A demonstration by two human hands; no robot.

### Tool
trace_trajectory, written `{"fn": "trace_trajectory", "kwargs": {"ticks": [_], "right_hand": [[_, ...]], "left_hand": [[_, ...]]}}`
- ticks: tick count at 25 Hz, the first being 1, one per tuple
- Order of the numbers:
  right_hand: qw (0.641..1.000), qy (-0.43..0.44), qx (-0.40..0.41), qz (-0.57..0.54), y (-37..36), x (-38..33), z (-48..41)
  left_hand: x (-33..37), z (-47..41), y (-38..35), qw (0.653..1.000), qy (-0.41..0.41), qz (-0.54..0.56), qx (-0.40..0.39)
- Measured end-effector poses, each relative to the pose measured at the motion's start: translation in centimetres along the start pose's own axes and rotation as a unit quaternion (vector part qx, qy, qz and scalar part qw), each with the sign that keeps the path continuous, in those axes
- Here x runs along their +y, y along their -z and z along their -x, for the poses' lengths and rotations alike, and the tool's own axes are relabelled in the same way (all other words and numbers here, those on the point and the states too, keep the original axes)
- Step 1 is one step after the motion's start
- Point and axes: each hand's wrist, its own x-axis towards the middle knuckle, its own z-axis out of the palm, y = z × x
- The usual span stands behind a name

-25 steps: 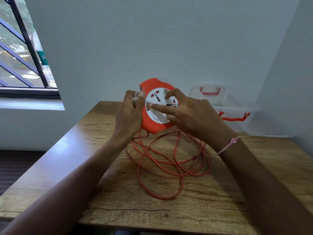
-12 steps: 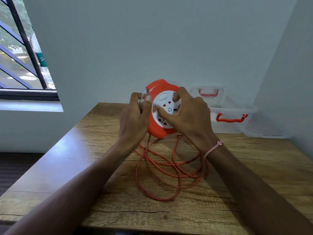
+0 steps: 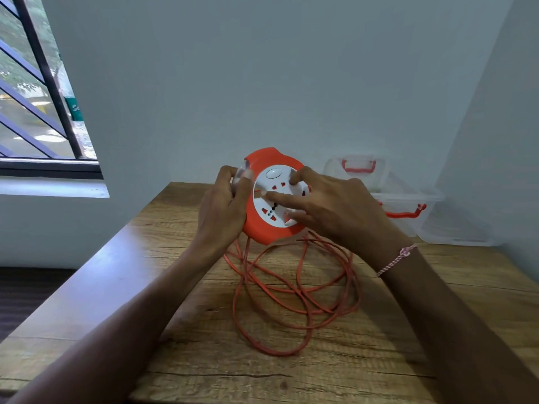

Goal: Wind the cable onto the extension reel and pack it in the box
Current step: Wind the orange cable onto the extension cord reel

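Observation:
The orange extension reel (image 3: 262, 228) with a white socket face is held up above the wooden table (image 3: 116, 258). My left hand (image 3: 223, 209) grips its left edge, thumb near a clear part at the rim. My right hand (image 3: 329, 208) lies over the white face, fingers curled on its rim and one finger stretched across the sockets. The loose orange cable (image 3: 294, 295) hangs from the reel's underside and lies in tangled loops on the table. The clear plastic box (image 3: 408, 199) with red handles stands at the back right.
The box's clear lid (image 3: 360, 167) with a red handle leans behind it against the wall. A barred window (image 3: 38, 97) is at the left, and the table's left edge drops to a dark floor.
The white socket face has rotated between frames: its round button went from bottom to top. My right hand's fingers shifted around the face. The cable loops on the table shifted slightly.

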Motion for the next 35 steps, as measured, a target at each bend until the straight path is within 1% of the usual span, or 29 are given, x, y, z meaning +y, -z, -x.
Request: {"fn": "trace_trajectory", "kwargs": {"ticks": [5, 7, 8, 9, 11, 12, 13, 14, 15, 16, 17, 18, 19, 20, 22, 25, 26, 27, 28, 29, 30, 31, 32, 33, 34, 35], "right_hand": [[0.996, -0.056, 0.063, -0.027, 0.4, -1.0, -0.2], [0.986, -0.133, 0.068, -0.071, 0.3, -2.0, -0.5], [0.973, -0.188, 0.069, -0.113, 0.1, -2.7, -0.7], [0.949, -0.252, 0.074, -0.175, -0.1, -3.3, -1.0], [0.867, -0.378, 0.078, -0.316, -0.4, -4.0, -1.6], [0.836, -0.412, 0.079, -0.354, -0.4, -4.0, -1.8], [0.833, -0.414, 0.083, -0.358, -0.2, -3.9, -1.8], [0.859, -0.383, 0.090, -0.328, -0.1, -3.4, -1.5], [0.899, -0.322, 0.101, -0.278, 0.1, -2.8, -1.1], [0.939, -0.242, 0.105, -0.221, 0.3, -2.0, -0.8], [0.968, -0.160, 0.090, -0.169, 0.5, -1.3, -0.5], [0.986, -0.094, 0.056, -0.127, 0.5, -0.7, -0.3], [0.995, -0.052, 0.020, -0.088, 0.4, -0.3, -0.2], [0.998, -0.029, -0.002, -0.059, 0.2, -0.1, -0.2], [1.000, -0.007, 0.003, -0.028, -0.2, 0.0, -0.2], [0.998, -0.030, 0.059, -0.016, -0.2, -0.7, -0.2], [0.995, -0.060, 0.073, -0.016, -0.1, -1.2, -0.4], [0.990, -0.110, 0.085, -0.030, -0.1, -1.8, -0.6], [0.977, -0.177, 0.094, -0.067, -0.1, -2.6, -1.0], [0.954, -0.250, 0.098, -0.133, -0.3, -3.4, -1.3], [0.918, -0.317, 0.096, -0.216, -0.5, -3.9, -1.7], [0.874, -0.373, 0.090, -0.297, -0.6, -4.0, -2.1], [0.837, -0.407, 0.085, -0.355, -0.6, -3.8, -2.2], [0.824, -0.411, 0.085, -0.380, -0.4, -3.4, -2.1], [0.846, -0.381, 0.088, -0.363, -0.2, -2.8, -1.6], [0.891, -0.319, 0.094, -0.307, 0.0, -2.0, -1.1]], "left_hand": [[0.4, 0.5, -0.4, 0.999, -0.024, -0.030, 0.019], [0.4, 0.7, -0.6, 0.998, -0.038, -0.046, 0.029], [0.4, 0.8, -0.7, 0.997, -0.047, -0.052, 0.034], [0.4, 0.9, -0.8, 0.996, -0.054, -0.056, 0.038], [0.4, 1.0, -1.0, 0.996, -0.055, -0.054, 0.039], [0.4, 1.0, -1.0, 0.997, -0.053, -0.051, 0.038], [0.3, 0.9, -1.0, 0.997, -0.049, -0.046, 0.037], [0.3, 0.9, -1.0, 0.998, -0.043, -0.041, 0.036], [0.3, 0.8, -0.9, 0.998, -0.038, -0.037, 0.037], [0.2, 0.6, -0.7, 0.998, -0.033, -0.036, 0.038], [0.2, 0.5, -0.6, 0.998, -0.030, -0.034, 0.040], [0.1, 0.4, -0.4, 0.998, -0.026, -0.032, 0.042], [0.0, 0.4, -0.3, 0.998, -0.023, -0.031, 0.044], [0.0, 0.3, -0.1, 0.998, -0.021, -0.032, 0.044], [0.0, 0.2, -0.1, 0.998, -0.024, -0.045, 0.039], [0.4, 0.7, -0.6, 0.995, -0.044, -0.074, 0.049], [0.6, 0.9, -0.7, 0.994, -0.050, -0.078, 0.054], [0.8, 1.1, -0.9, 0.994, -0.052, -0.078, 0.058], [1.0, 1.2, -1.0, 0.994, -0.052, -0.076, 0.060], [1.1, 1.4, -1.1, 0.994, -0.052, -0.075, 0.061], [1.1, 1.4, -1.2, 0.994, -0.052, -0.075, 0.063], [1.1, 1.5, -1.2, 0.994, -0.051, -0.075, 0.065], [1.0, 1.4, -1.2, 0.994, -0.047, -0.075, 0.067], [0.9, 1.3, -1.2, 0.994, -0.043, -0.073, 0.068], [0.8, 1.1, -1.1, 0.995, -0.038, -0.069, 0.066], [0.6, 1.0, -1.0, 0.996, -0.032, -0.062, 0.063]]}}
